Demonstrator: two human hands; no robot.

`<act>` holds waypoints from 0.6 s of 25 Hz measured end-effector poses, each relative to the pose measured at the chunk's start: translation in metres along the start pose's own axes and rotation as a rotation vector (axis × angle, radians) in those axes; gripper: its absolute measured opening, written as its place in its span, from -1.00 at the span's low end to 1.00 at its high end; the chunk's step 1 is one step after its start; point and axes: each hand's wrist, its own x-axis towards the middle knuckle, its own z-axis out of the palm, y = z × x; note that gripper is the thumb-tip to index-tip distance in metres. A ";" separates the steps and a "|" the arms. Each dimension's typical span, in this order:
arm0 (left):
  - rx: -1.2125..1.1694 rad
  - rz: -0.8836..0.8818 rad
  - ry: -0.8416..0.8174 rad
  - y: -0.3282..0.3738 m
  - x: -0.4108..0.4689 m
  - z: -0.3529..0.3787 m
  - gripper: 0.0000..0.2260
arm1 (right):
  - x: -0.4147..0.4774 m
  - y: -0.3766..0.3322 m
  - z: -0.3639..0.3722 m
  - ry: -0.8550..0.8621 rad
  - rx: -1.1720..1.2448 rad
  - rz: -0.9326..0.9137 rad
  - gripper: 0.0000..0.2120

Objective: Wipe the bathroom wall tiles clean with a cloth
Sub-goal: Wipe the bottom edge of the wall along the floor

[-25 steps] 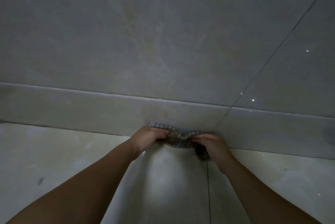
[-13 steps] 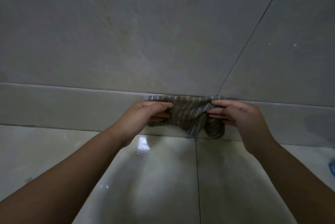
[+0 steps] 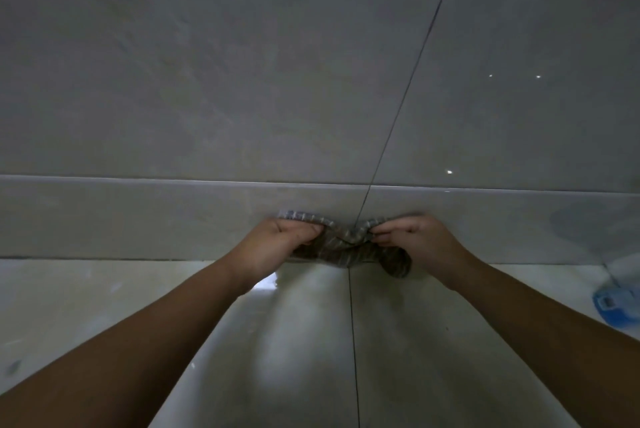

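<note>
A brown striped cloth [image 3: 346, 245] is bunched between both hands, low against the skirting tile [image 3: 138, 219] just above the floor. My left hand [image 3: 277, 244] grips its left end and my right hand [image 3: 412, 237] grips its right end; a fold hangs down below the right hand. Large grey wall tiles [image 3: 242, 64] rise above the skirting, split by a dark grout line [image 3: 408, 88] that runs down to the cloth.
The glossy pale floor tiles [image 3: 311, 341] lie under my arms, with a grout joint down the middle. A blue and white object [image 3: 613, 303] sits on the floor at the right edge.
The hands and cloth have come down from the top edge of the skirting to its lower part, and the cloth is more bunched between them.
</note>
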 end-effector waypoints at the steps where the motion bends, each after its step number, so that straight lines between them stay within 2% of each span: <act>1: 0.013 0.027 -0.003 0.006 -0.003 0.000 -0.81 | -0.003 -0.005 -0.006 0.021 0.052 0.005 -0.73; 3: 0.027 0.088 -0.008 0.019 -0.008 0.000 -0.77 | -0.011 -0.017 -0.021 0.037 0.140 0.006 -0.72; 9: -0.166 0.181 -0.040 0.052 -0.012 0.015 -0.77 | -0.030 -0.050 -0.062 0.071 0.279 -0.076 -0.67; 12: -0.198 0.182 -0.036 0.048 -0.008 0.028 -0.77 | -0.028 -0.037 -0.057 0.120 0.288 -0.060 -0.67; 15: -0.097 0.149 -0.060 0.033 0.001 0.039 -0.77 | -0.017 -0.011 -0.047 0.160 0.265 -0.006 -0.72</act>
